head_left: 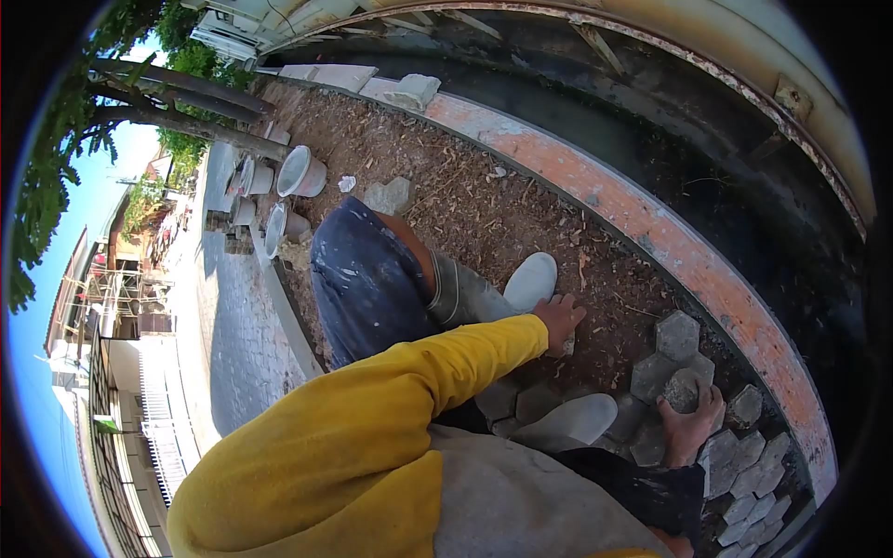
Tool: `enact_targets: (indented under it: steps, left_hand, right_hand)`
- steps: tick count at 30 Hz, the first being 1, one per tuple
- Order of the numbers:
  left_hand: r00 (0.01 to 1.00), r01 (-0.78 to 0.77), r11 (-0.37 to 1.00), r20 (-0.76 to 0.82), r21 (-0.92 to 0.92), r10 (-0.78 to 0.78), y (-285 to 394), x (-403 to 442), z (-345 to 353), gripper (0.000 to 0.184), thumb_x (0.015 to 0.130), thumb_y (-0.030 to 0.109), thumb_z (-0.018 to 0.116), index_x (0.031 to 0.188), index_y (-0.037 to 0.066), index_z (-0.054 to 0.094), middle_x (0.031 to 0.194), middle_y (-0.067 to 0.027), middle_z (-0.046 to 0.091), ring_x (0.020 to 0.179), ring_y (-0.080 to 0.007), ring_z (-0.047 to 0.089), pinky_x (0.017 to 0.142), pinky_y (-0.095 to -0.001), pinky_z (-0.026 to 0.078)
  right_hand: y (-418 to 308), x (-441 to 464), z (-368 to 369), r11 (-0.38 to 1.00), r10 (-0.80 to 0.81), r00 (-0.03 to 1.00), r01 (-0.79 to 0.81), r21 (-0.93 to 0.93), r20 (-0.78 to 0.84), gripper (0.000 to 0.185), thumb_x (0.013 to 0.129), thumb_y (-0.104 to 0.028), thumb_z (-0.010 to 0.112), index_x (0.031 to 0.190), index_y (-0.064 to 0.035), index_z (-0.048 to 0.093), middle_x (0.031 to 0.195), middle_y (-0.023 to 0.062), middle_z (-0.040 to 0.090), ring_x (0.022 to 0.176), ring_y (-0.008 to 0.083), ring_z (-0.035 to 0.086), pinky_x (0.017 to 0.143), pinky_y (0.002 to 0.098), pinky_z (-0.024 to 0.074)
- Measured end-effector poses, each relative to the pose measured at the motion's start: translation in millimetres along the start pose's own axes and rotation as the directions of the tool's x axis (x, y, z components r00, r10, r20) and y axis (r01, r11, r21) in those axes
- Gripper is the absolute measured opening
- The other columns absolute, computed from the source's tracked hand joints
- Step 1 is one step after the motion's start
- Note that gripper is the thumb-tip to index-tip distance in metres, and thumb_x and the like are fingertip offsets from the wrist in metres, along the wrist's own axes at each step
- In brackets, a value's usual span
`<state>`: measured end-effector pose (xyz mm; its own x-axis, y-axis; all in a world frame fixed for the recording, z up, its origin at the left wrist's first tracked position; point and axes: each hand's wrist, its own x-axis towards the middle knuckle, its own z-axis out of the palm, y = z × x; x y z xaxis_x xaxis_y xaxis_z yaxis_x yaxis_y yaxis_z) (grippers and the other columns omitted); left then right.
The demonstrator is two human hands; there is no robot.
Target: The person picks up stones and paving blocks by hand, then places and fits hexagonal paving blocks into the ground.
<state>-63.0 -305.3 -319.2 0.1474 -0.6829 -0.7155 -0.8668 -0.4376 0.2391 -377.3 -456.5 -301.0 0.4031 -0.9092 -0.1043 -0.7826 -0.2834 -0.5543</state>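
Note:
My right hand (690,423), at the end of a dark sleeve, grips a rough grey paving block (683,391), thumb on one side and fingers on the other. The block is over or against other hexagonal pavers (677,335); whether it rests on them I cannot tell. My left hand (559,322), below a yellow sleeve (484,349), is low over the soil beside a pale boot (532,281). Its fingers are bent downward, and a small greyish bit shows under it, too hidden to name. My other boot (581,418) is among the laid pavers.
An orange-topped low wall (595,191) borders dark water (595,121). Bare soil with dry leaves (465,177) stretches ahead. Several buckets (302,174) and a loose stone block (389,196) lie beyond my knee. More pavers (744,460) are at the lower right, and tree trunks (186,126) at the upper left.

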Motion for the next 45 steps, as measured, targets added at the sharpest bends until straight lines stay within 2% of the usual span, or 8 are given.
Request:
enact_targets:
  steps: [8,14,22,25,30,36,42,45]
  left_hand:
    - [0.999,0.035,0.998,-0.005,-0.051,-0.036,2.0,9.4,4.8,0.089,0.063,0.028,0.086,0.141,0.009,0.047,0.136,-0.0232,0.043,0.121,-0.0424,0.052,0.097,-0.0496,0.051]
    - [0.997,0.068,0.998,0.037,0.003,-0.068,12.0,6.5,-17.6,0.077,0.068,0.042,0.084,0.132,0.008,0.058,0.133,-0.0212,0.047,0.118,-0.0414,0.055,0.095,-0.0498,0.052]
    - [0.937,0.085,0.987,-0.326,-0.133,-0.125,17.4,13.2,16.0,0.037,0.079,0.035,0.075,0.105,0.009,0.073,0.121,-0.0175,0.054,0.110,-0.0386,0.055,0.090,-0.0498,0.051]
    - [0.912,0.026,0.991,-0.403,-0.130,-0.077,18.8,8.8,20.4,0.034,0.076,0.028,0.075,0.103,0.008,0.073,0.115,-0.0154,0.055,0.105,-0.0366,0.055,0.084,-0.0493,0.051]
    - [0.822,-0.082,0.986,-0.570,-0.147,-0.017,10.0,11.1,31.5,0.031,0.071,0.023,0.075,0.097,0.008,0.072,0.107,-0.0131,0.057,0.095,-0.0353,0.056,0.076,-0.0483,0.050]
    - [0.743,-0.148,0.983,-0.669,-0.111,0.036,3.9,16.1,31.1,0.028,0.068,0.020,0.075,0.093,0.008,0.069,0.100,-0.0127,0.057,0.089,-0.0352,0.057,0.073,-0.0477,0.049]
    - [0.700,-0.218,0.975,-0.703,-0.049,0.121,8.5,25.1,30.5,0.023,0.067,0.016,0.073,0.088,0.009,0.068,0.094,-0.0125,0.059,0.087,-0.0379,0.058,0.074,-0.0487,0.049]
    - [0.666,-0.262,0.965,-0.720,0.018,0.194,0.7,31.2,37.2,0.024,0.068,0.016,0.070,0.091,0.010,0.067,0.095,-0.0117,0.061,0.088,-0.0373,0.060,0.077,-0.0480,0.050]
  right_hand:
    - [-16.0,-13.6,-6.6,0.996,0.011,1.000,-0.012,-0.086,-0.009,0.082,0.050,-0.021,0.090,0.126,-0.0157,0.059,0.134,0.0138,0.051,0.125,0.0400,0.052,0.103,0.0498,0.0447]
    - [-25.1,-8.3,-17.5,0.982,0.051,0.996,-0.037,-0.185,0.075,0.086,0.050,-0.035,0.094,0.126,-0.0146,0.058,0.131,0.0146,0.052,0.123,0.0394,0.053,0.101,0.0514,0.0446]
    - [-37.0,29.4,-23.3,0.919,0.281,0.922,-0.179,-0.352,0.265,0.085,0.064,-0.063,0.082,0.126,-0.0099,0.056,0.120,0.0186,0.058,0.116,0.0418,0.059,0.095,0.0547,0.0466]
    - [-49.1,34.4,-26.0,0.888,0.390,0.854,-0.248,-0.388,0.346,0.089,0.066,-0.058,0.083,0.133,-0.0093,0.052,0.124,0.0177,0.059,0.119,0.0409,0.058,0.100,0.0582,0.0431]
    - [-59.7,33.6,-18.4,0.826,0.345,0.863,-0.092,-0.555,0.369,0.107,0.063,-0.058,0.083,0.147,-0.0067,0.041,0.134,0.0254,0.056,0.127,0.0403,0.054,0.116,0.0680,0.0162]
    - [-52.7,30.9,-11.6,0.782,0.247,0.879,0.067,-0.619,0.407,0.106,0.063,-0.061,0.082,0.148,-0.0102,0.043,0.133,0.0274,0.055,0.129,0.0417,0.052,0.117,0.0681,0.0106]
    - [-58.0,23.5,-11.9,0.835,0.224,0.874,0.057,-0.547,0.432,0.097,0.064,-0.062,0.082,0.142,-0.0138,0.049,0.128,0.0219,0.055,0.122,0.0434,0.052,0.103,0.0698,0.0318]
    - [-51.5,20.0,-4.2,0.877,0.245,0.888,-0.031,-0.479,0.390,0.088,0.062,-0.052,0.086,0.135,-0.0132,0.056,0.122,0.0197,0.056,0.116,0.0406,0.055,0.090,0.0581,0.0485]
